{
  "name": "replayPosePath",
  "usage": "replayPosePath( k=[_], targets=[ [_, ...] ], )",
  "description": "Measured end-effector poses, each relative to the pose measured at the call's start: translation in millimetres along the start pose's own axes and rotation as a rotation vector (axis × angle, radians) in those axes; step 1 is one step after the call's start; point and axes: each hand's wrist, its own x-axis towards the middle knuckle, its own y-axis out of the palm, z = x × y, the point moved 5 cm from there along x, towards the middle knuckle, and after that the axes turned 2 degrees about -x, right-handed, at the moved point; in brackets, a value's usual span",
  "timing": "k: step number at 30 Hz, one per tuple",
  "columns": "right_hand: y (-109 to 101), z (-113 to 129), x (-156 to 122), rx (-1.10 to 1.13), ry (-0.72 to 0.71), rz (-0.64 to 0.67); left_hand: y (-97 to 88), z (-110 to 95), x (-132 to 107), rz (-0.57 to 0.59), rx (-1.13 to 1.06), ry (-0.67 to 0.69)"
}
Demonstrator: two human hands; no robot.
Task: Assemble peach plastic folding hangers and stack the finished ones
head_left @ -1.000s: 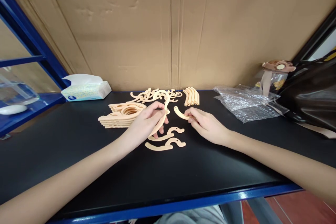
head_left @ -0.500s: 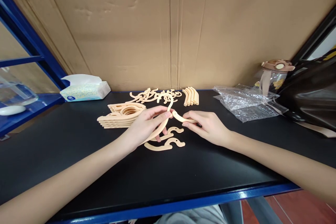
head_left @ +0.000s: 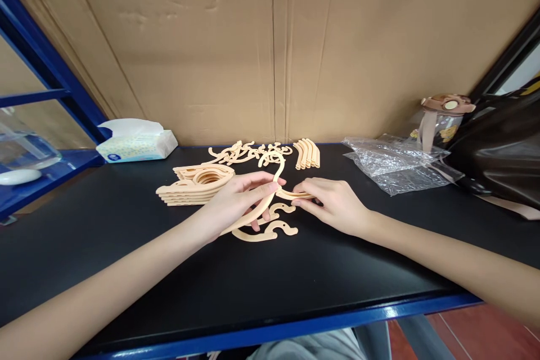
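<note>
My left hand (head_left: 235, 202) is closed round a long curved beige hanger arm with a hook (head_left: 275, 171), held just above the black table (head_left: 126, 259). My right hand (head_left: 333, 202) pinches a short curved beige piece (head_left: 291, 194), whose end touches the hanger arm beside my left thumb. Two more flat hooked pieces (head_left: 270, 230) lie on the table under my hands.
A stack of hanger bodies (head_left: 194, 184), a heap of hook pieces (head_left: 247, 153) and a row of short curved pieces (head_left: 307, 154) lie behind. A tissue pack (head_left: 135, 142) sits at the back left; crumpled plastic bags (head_left: 392, 164), a cup (head_left: 441, 118) and a dark bag (head_left: 502, 152) sit at the right.
My hands have come together: the short piece in my right hand moved left until it met the hanger arm, which my left hand tilted up with its hook higher.
</note>
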Motion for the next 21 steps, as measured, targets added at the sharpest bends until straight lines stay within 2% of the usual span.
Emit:
replayPosePath(
  k=[10,21],
  targets=[
    [1.3,1.0,-1.3,-0.088,-0.033,-0.037,-1.0,-3.3,-1.5,-0.034,-0.027,-0.016],
    [0.7,4.9,-4.1,-0.085,-0.061,-0.045,1.3,-7.4,-2.6,-0.032,-0.002,0.036]
  ],
)
